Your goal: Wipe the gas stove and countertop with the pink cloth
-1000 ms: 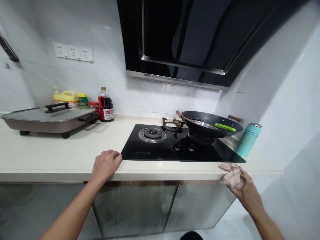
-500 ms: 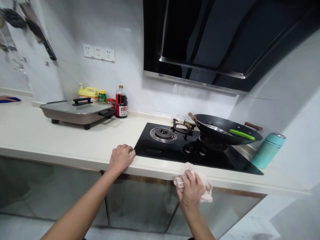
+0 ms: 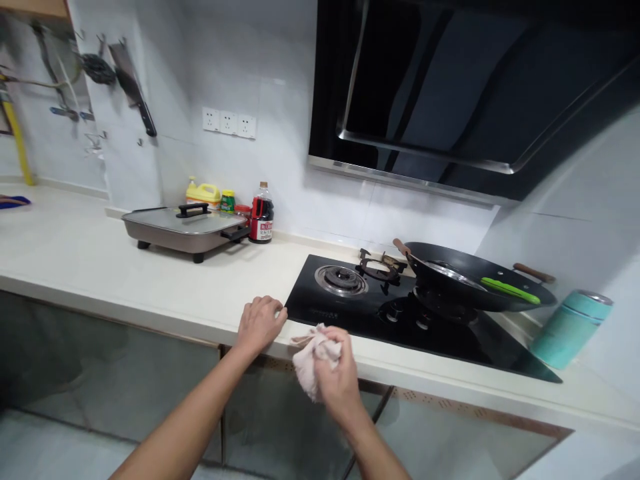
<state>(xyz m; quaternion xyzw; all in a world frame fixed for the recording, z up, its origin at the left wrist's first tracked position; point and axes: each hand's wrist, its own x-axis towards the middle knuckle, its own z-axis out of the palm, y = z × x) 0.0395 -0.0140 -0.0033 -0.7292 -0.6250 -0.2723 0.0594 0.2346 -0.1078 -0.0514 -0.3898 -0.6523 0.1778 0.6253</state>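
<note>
My right hand (image 3: 340, 373) is closed round a crumpled pale pink cloth (image 3: 306, 373), held at the front edge of the counter (image 3: 210, 300). Part of the cloth hangs below that edge. To its left, my left hand (image 3: 261, 322) lies on the countertop with nothing in it, fingertips close to the front left corner of the black gas stove (image 3: 360, 327). On the stove, the left burner (image 3: 341, 280) is bare, and a loose pan support (image 3: 380, 267) sits behind it. A black wok (image 3: 430, 267) stands over the right burner, with a green-handled utensil (image 3: 510, 291) lying in it.
A teal flask (image 3: 573, 330) leans at the stove's right side. An electric pan with a glass lid (image 3: 185, 230) stands on the left counter, beside a dark sauce bottle (image 3: 262, 217) and a yellow jug (image 3: 203, 195). Overhead hangs the range hood (image 3: 425, 87). A cleaver (image 3: 133, 87) hangs on the wall.
My right hand has moved left along the counter's front edge with the cloth, nearer to my left hand. The left hand still rests by the stove corner. The view has turned left.
</note>
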